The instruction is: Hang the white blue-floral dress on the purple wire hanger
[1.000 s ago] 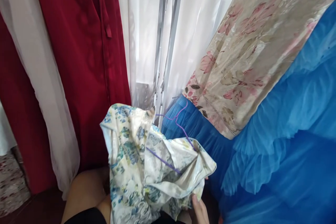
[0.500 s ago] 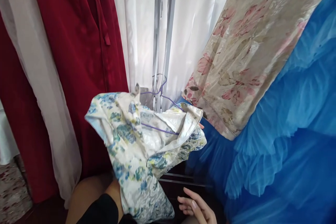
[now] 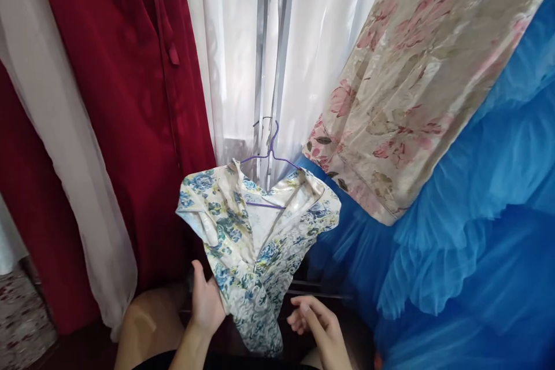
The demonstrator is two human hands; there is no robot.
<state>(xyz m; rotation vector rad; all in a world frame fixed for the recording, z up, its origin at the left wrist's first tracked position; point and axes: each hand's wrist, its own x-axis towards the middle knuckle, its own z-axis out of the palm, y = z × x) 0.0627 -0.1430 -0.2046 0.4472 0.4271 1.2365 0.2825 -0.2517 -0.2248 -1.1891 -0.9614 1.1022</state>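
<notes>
A sleeveless-looking floral dress, white with blue and yellow-green flowers, is on a thin purple hanger in front of me. Its V-shaped neckline faces up, and the lower part narrows towards my lap. My left hand rests against the dress's left side, thumb stretched up and apart; the fingertips are partly hidden behind the cloth. Just right of the lower dress is my right hand, fingers loosely bent, holding nothing. What the hanger's hook catches on, if anything, I cannot tell.
Metal posts rise before a white curtain. A dark red garment hangs left, beside a sheer pale cloth. On the right hang a beige floral garment and a ruffled blue tulle skirt. My bare knee is below.
The dress has turned to face me more squarely and hangs straighter on the hanger. My left hand has come into view at its side; my right hand has shifted slightly up and left.
</notes>
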